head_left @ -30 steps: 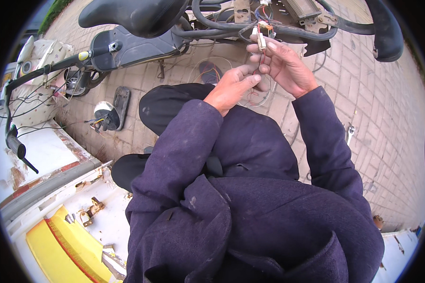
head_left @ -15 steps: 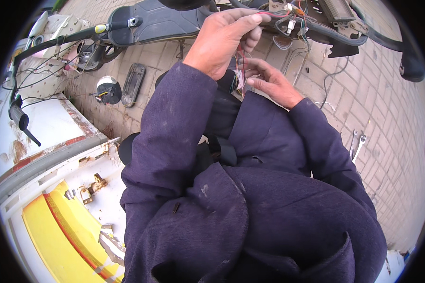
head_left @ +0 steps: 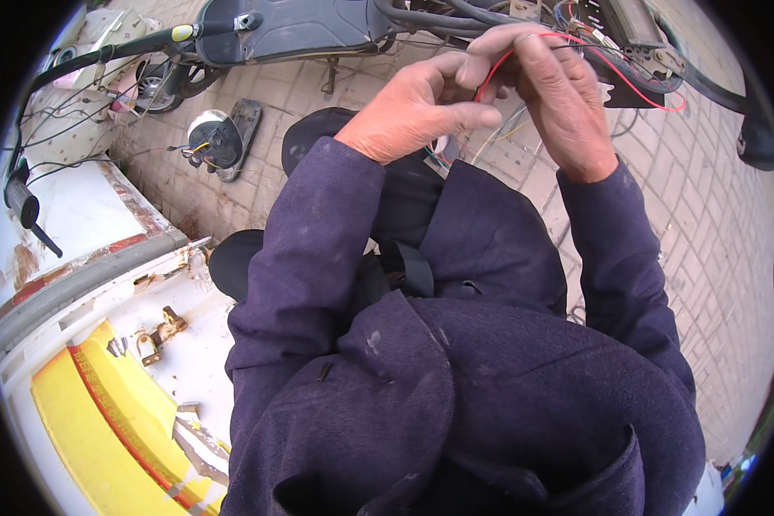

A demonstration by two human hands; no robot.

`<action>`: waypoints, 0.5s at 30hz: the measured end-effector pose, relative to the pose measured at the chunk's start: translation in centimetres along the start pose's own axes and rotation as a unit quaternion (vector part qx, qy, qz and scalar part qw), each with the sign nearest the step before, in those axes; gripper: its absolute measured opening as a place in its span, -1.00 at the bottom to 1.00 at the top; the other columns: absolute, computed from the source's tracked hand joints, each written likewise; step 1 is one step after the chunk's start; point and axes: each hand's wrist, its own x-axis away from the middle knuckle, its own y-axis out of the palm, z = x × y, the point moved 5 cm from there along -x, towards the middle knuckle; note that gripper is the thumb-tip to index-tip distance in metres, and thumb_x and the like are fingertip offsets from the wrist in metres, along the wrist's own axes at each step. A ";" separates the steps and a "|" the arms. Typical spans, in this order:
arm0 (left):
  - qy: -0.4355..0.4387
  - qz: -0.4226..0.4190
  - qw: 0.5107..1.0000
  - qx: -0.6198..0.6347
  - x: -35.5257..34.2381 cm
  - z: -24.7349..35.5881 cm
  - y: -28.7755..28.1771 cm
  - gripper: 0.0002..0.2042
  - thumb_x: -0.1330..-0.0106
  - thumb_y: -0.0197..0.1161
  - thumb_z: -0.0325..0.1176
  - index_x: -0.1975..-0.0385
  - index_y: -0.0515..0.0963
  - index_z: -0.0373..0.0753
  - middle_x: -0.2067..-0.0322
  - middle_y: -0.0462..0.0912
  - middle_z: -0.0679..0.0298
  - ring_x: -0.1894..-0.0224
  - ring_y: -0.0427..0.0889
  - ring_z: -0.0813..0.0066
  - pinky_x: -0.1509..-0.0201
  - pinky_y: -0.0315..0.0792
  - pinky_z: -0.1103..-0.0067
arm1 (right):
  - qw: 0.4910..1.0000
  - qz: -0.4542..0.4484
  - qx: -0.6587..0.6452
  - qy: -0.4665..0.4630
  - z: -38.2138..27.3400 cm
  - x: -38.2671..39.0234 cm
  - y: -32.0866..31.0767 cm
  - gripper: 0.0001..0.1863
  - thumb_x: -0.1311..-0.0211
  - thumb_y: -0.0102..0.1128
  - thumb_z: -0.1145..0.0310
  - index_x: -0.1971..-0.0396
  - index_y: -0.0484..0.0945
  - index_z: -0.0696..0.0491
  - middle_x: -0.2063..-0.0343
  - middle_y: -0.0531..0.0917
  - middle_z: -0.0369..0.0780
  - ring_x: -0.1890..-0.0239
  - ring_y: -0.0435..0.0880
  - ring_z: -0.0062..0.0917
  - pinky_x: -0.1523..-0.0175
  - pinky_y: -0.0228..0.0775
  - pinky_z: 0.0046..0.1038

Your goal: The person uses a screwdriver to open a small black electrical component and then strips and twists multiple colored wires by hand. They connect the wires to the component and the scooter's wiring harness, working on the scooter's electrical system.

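Note:
A thin red wire (head_left: 494, 72) runs between my two hands above the frame of a partly stripped scooter. My left hand (head_left: 417, 107) is closed around one part of the wire, its thumb pointing right. Close beside it, my right hand (head_left: 563, 99) has its fingers bent over the wire, which comes out behind them in a loose loop to the right. The fingertips partly hide each other. Several thin coloured wires hang below my left hand, near my knee.
The scooter's dark footboard (head_left: 292, 27) lies at the far left, its handlebar grip (head_left: 22, 202) nearer. A finned metal box (head_left: 632, 21) sits at the back right. A round lamp (head_left: 215, 142) and a dark tray (head_left: 248, 120) rest on the paving. A white-and-yellow panel (head_left: 95, 413) is at lower left.
My right hand has risen from beside my knee to the scooter frame, next to my left hand. My left hand has moved slightly down. The red wire now bows out to the right.

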 end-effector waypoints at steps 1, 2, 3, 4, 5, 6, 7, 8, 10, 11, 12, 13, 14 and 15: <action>-0.025 -0.019 0.999 -0.036 0.3 -0.4 0.0 -0.51 -0.44 0.23 -0.10 -0.23 0.49 -0.30 0.05 0.64 0.26 -0.04 0.59 0.48 -0.15 0.44 0.56 | 0.998 -0.014 -0.007 -0.057 -1.5 -0.5 0.5 -0.55 -0.64 -0.19 0.11 0.01 0.58 0.15 0.23 0.65 -0.21 0.21 0.59 -0.54 0.03 0.45 -0.50; -0.057 -0.031 0.997 -0.040 0.4 -0.8 -0.2 -0.62 -0.48 0.19 -0.18 -0.13 0.56 -0.32 0.16 0.67 0.29 0.04 0.61 0.52 -0.09 0.45 0.59 | 0.992 -0.085 -0.063 -0.066 -2.8 -1.2 1.0 -0.62 -0.59 -0.08 0.18 -0.13 0.52 0.14 0.09 0.66 -0.19 0.05 0.59 -0.53 -0.07 0.42 -0.49; -0.062 -0.024 0.996 -0.063 0.4 -0.8 -0.8 -0.63 -0.49 0.17 -0.19 -0.11 0.57 -0.33 0.20 0.67 0.29 0.07 0.62 0.53 -0.08 0.46 0.60 | 0.991 0.004 -0.124 -0.050 -3.3 -1.0 1.0 -0.52 -0.52 0.07 0.04 0.00 0.55 0.22 0.27 0.70 -0.15 0.21 0.66 -0.56 0.10 0.46 -0.59; -0.062 -0.023 0.994 -0.087 0.4 -0.8 -1.4 -0.65 -0.50 0.15 -0.19 -0.09 0.58 -0.33 0.24 0.67 0.29 0.10 0.63 0.54 -0.06 0.46 0.61 | 0.992 0.043 -0.086 -0.078 -3.9 -1.4 1.2 -0.49 -0.54 0.00 0.00 -0.01 0.55 0.22 0.26 0.70 -0.12 0.22 0.68 -0.52 0.11 0.47 -0.57; -0.043 -0.024 0.993 -0.111 0.2 -0.6 -1.9 -0.66 -0.52 0.13 -0.20 -0.07 0.58 -0.34 0.29 0.68 0.30 0.13 0.63 0.56 -0.04 0.46 0.61 | 0.991 0.093 -0.056 -0.080 -4.2 -1.3 1.3 -0.49 -0.55 -0.04 -0.02 0.01 0.55 0.20 0.28 0.70 -0.12 0.24 0.67 -0.51 0.14 0.47 -0.56; -0.016 0.002 0.996 -0.091 0.2 -0.6 -2.2 -0.71 -0.54 0.09 -0.22 0.08 0.61 -0.34 0.41 0.65 0.30 0.24 0.63 0.55 0.04 0.49 0.59 | 0.986 0.144 -0.025 -0.078 -4.2 -1.2 1.2 -0.48 -0.57 -0.08 -0.03 0.03 0.55 0.18 0.31 0.69 -0.12 0.27 0.67 -0.50 0.16 0.48 -0.55; -0.022 0.028 0.997 -0.067 0.1 -0.8 -2.7 -0.71 -0.54 0.09 -0.21 0.12 0.60 -0.33 0.42 0.64 0.31 0.25 0.63 0.55 0.06 0.50 0.58 | 0.978 0.203 0.000 -0.051 -3.7 -0.6 1.0 -0.51 -0.58 -0.09 -0.02 0.09 0.55 0.16 0.36 0.67 -0.16 0.32 0.65 -0.52 0.19 0.47 -0.55; -0.019 0.050 0.998 -0.044 0.2 -0.8 -3.4 -0.72 -0.55 0.09 -0.20 0.17 0.60 -0.32 0.43 0.64 0.31 0.27 0.63 0.54 0.08 0.50 0.57 | 0.980 0.195 0.027 -0.035 -3.3 -0.3 0.9 -0.56 -0.56 -0.06 0.02 0.05 0.53 0.14 0.30 0.65 -0.18 0.26 0.62 -0.53 0.13 0.45 -0.54; -0.017 0.116 0.993 -0.002 0.5 -1.0 -4.6 -0.71 -0.56 0.09 -0.19 0.31 0.56 -0.28 0.47 0.57 0.35 0.36 0.58 0.54 0.16 0.52 0.55 | 0.990 0.112 0.083 -0.013 -1.5 0.6 0.4 -0.60 -0.52 0.03 0.15 -0.14 0.46 0.13 0.08 0.62 -0.19 0.04 0.57 -0.53 -0.06 0.40 -0.51; 0.000 0.134 0.991 0.006 0.6 -1.0 -5.0 -0.71 -0.56 0.09 -0.20 0.32 0.56 -0.28 0.49 0.55 0.36 0.39 0.54 0.57 0.19 0.49 0.57 | 0.993 0.042 0.113 -0.008 -0.3 1.3 0.0 -0.53 -0.49 0.10 0.24 -0.28 0.41 0.12 -0.09 0.61 -0.19 -0.13 0.54 -0.53 -0.19 0.36 -0.49; 0.013 0.149 0.989 0.014 0.7 -0.9 -5.5 -0.71 -0.55 0.09 -0.21 0.33 0.56 -0.28 0.52 0.53 0.36 0.43 0.51 0.59 0.23 0.46 0.59 | 0.991 0.007 0.132 0.035 1.7 2.4 -0.7 -0.39 -0.38 0.23 0.30 -0.37 0.30 0.11 -0.21 0.54 -0.20 -0.25 0.47 -0.53 -0.27 0.30 -0.49; 0.031 0.161 0.986 0.029 0.8 -0.7 -5.9 -0.72 -0.55 0.09 -0.22 0.34 0.57 -0.28 0.54 0.51 0.37 0.46 0.47 0.62 0.27 0.43 0.61 | 0.987 0.042 0.114 0.108 4.6 3.9 -1.4 -0.40 -0.37 0.25 0.31 -0.36 0.33 0.09 -0.21 0.53 -0.20 -0.21 0.49 -0.54 -0.25 0.33 -0.48; 0.045 0.164 0.985 0.043 0.8 -0.7 -6.0 -0.71 -0.56 0.09 -0.21 0.34 0.56 -0.28 0.55 0.46 0.40 0.49 0.42 0.63 0.30 0.41 0.62 | 0.990 0.051 0.063 0.116 7.0 5.3 -1.9 -0.40 -0.36 0.25 0.33 -0.36 0.32 0.07 -0.20 0.52 -0.23 -0.18 0.51 -0.55 -0.22 0.35 -0.48; 0.042 0.172 0.983 0.049 0.8 -0.7 -6.3 -0.71 -0.56 0.08 -0.20 0.34 0.56 -0.28 0.55 0.46 0.40 0.49 0.42 0.62 0.30 0.41 0.62 | 0.977 0.036 0.133 0.164 9.9 6.6 -2.3 -0.40 -0.35 0.27 0.33 -0.35 0.32 0.07 -0.18 0.53 -0.22 -0.16 0.52 -0.54 -0.20 0.36 -0.49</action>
